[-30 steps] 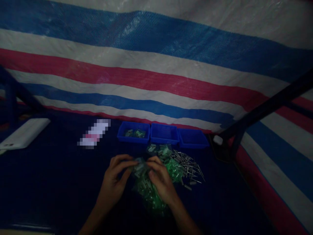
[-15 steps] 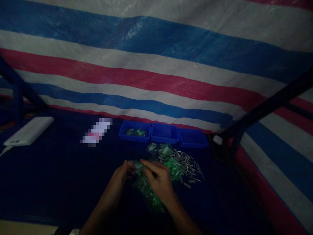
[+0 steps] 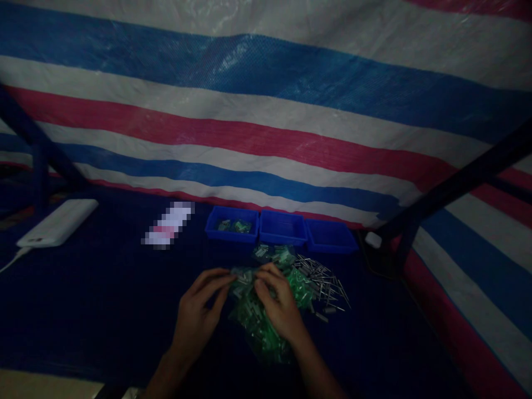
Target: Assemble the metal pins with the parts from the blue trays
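In the lower centre of the frame, the left hand (image 3: 198, 313) and right hand (image 3: 279, 299) pinched opposite edges of a small clear bag (image 3: 244, 276), which seemed light, limp and slippery, probably best gripped at those edges.

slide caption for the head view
Left hand and right hand at a small plastic bag, three blue trays beyond.

Wht flat device (image 3: 58, 223) w/ wht cable (image 3: 15, 259) lies far L; pixelated wht/pink item (image 3: 168, 224) to its R, apart. Striped tarp (image 3: 249, 130) hangs behind, blue/red/wht. Small wht obj. (image 3: 373, 240) nr dk R bar (image 3: 457, 180).
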Available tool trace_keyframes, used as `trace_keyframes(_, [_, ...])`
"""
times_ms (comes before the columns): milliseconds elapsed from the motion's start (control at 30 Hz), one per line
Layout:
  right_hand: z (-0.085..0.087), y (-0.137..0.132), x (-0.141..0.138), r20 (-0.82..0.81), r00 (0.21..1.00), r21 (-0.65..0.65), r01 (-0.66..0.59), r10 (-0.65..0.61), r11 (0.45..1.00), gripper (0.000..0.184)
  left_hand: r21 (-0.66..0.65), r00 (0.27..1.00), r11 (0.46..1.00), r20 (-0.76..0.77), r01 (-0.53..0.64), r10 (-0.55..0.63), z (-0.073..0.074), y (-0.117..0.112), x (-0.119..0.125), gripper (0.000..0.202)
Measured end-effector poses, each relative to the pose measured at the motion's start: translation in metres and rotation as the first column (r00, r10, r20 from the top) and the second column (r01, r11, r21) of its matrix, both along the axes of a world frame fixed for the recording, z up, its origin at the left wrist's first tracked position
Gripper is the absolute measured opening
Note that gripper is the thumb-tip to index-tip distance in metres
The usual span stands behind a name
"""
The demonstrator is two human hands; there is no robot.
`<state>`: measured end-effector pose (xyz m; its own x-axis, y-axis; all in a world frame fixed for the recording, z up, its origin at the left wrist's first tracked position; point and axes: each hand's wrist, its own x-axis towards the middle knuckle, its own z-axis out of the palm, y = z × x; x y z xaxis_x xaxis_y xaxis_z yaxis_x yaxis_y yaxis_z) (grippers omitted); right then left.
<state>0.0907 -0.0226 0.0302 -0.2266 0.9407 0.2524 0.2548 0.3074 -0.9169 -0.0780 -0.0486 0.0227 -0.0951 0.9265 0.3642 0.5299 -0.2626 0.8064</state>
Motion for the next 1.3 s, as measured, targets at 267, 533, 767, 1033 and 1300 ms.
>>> trace_keyframes(267, [-0.007, 0.001, 0.000, 0.024, 0.990, -0.170, 0.141, -0.139, 0.975, 0.027, -0.171, 0.999, 0.985, -0.024, 0.036, -0.041, -0.001, 0.000, 0.011, 0.021])
trace_keyframes(533, [-0.006, -0.005, -0.003, 0.205, 0.976, 0.185, -0.106, 0.067, 0.977, 0.042, -0.476, 0.892, 0.876, 0.426, 0.078, 0.152, 0.015, 0.010, 0.011, 0.040])
trace_keyframes(767, [-0.004, -0.009, -0.003, 0.119, 0.993, 0.104, 0.009, -0.021, 0.995, 0.038, -0.145, 0.992, 0.985, 0.072, -0.092, 0.103, 0.020, 0.019, 0.000, 0.025])
trace_keyframes(1033, [-0.008, -0.005, -0.004, -0.140, 0.968, -0.116, 0.195, -0.210, 0.974, 0.042, 0.220, 0.939, 0.953, -0.316, 0.210, -0.134, 0.003, 0.028, 0.006, 0.026])
trace_keyframes(1300, [-0.015, 0.003, 0.000, -0.207, 0.869, 0.045, 0.467, -0.449, 0.883, 0.023, -0.101, 0.976, 0.984, -0.152, 0.143, -0.158, -0.005, 0.040, 0.021, 0.025])
